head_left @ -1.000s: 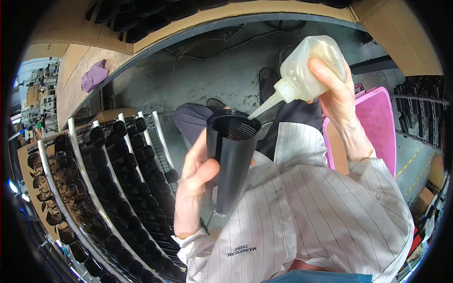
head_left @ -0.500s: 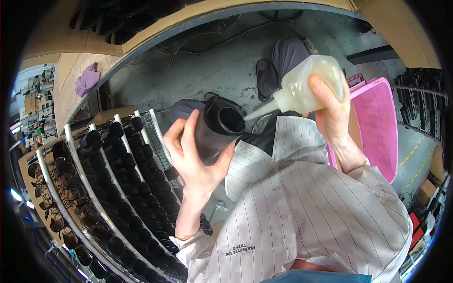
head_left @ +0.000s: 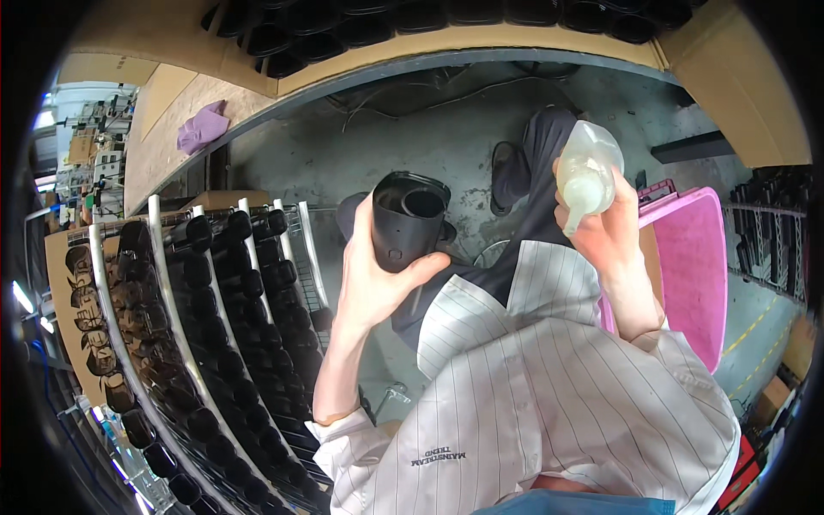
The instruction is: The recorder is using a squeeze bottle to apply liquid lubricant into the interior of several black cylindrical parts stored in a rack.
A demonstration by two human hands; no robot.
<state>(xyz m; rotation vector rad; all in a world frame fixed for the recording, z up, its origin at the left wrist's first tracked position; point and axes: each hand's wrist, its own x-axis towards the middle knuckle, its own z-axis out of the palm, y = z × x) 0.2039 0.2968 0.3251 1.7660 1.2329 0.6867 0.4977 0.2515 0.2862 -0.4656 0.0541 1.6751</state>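
My left hand (head_left: pixel 378 279) is wrapped round a black plastic housing (head_left: pixel 402 245), cup-shaped with a round ring inside its open top. It stands almost upright, its mouth tilted slightly toward me, with a small hole and a button shape on its side. In my right hand (head_left: pixel 611 227) is a translucent squeeze bottle (head_left: pixel 592 163) with a tapered nozzle that points down toward me. The nozzle tip is apart from the housing. Part of the fingers on the bottle is hidden behind it.
On the left stands a rack (head_left: pixel 184 343) with rows of black housings between white rails. A pink bin (head_left: pixel 691 275) is at the right. Ahead, a cardboard tray (head_left: pixel 481 39) holds more black parts. A purple cloth (head_left: pixel 203 127) lies on the bench (head_left: pixel 163 163).
The bottle has swung away from the housing to the right, its nozzle turning from the housing's rim to point down. My left hand has turned the housing more upright. The view has shifted.
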